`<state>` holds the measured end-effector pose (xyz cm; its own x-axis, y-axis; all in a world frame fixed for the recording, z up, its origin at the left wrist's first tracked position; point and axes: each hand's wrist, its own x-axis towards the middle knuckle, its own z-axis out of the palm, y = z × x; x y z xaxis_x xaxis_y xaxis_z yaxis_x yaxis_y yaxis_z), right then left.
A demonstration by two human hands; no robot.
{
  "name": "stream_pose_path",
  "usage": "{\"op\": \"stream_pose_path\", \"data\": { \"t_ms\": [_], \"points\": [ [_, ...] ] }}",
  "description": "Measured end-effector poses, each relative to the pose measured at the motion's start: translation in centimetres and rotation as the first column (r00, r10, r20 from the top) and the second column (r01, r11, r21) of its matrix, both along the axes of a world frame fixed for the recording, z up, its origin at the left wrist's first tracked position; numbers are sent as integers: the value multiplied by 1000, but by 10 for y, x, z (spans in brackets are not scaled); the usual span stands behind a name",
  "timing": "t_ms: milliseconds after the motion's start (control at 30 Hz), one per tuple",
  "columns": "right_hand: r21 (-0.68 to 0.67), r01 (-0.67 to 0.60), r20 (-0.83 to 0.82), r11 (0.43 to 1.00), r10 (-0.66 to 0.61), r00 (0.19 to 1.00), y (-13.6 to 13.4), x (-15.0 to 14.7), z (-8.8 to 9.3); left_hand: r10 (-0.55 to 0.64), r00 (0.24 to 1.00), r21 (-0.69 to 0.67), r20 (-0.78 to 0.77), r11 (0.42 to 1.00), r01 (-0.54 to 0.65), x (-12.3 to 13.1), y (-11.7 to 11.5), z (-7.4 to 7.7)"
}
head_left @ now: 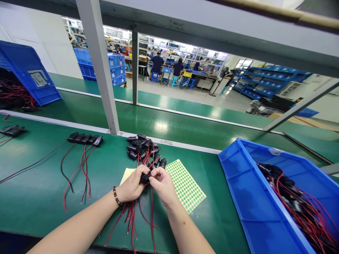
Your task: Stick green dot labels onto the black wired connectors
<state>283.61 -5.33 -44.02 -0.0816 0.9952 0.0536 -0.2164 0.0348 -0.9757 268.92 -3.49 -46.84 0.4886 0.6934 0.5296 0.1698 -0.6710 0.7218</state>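
Note:
My left hand (133, 186) grips a black cylindrical part (145, 179) with its round end turned toward me. Thumb and forefinger of my right hand (164, 187) are pinched together against the side of that part; anything small between them is hidden. Just beyond my hands lies a pile of similar black parts (138, 147) with red and black wires, some running under my hands toward the near edge. A sheet of green round stickers (186, 185) lies beside my right hand. Pale yellow paper (127, 174) shows partly behind my left hand.
To the left, a row of black wired parts (85, 138) rests on the green bench (39, 169). A blue bin (238, 197) of wired parts stands at the right, and a tilted blue bin (31, 74) at the far left. A grey upright post (99, 67) rises behind the bench.

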Motion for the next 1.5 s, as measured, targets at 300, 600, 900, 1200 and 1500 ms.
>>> {"op": "stream_pose_path", "data": {
  "t_ms": [300,600,900,1200,1500],
  "points": [
    [-22,-106,-138,994,102,985,0,3,3,-7,993,-169,118,985,27,-2,-1,-1],
    [-42,-204,-185,978,193,964,3,6,-1,-89,994,-146,59,985,96,-3,-4,9],
    [-35,-178,7,983,178,984,2,5,6,-77,995,-32,-62,997,75,-7,1,13],
    [-46,-190,136,981,194,972,8,9,-6,-6,978,102,-208,994,27,-6,3,8],
    [47,-68,152,997,61,987,13,12,-10,288,956,-146,-59,945,-294,-12,5,39]
  ]
}}
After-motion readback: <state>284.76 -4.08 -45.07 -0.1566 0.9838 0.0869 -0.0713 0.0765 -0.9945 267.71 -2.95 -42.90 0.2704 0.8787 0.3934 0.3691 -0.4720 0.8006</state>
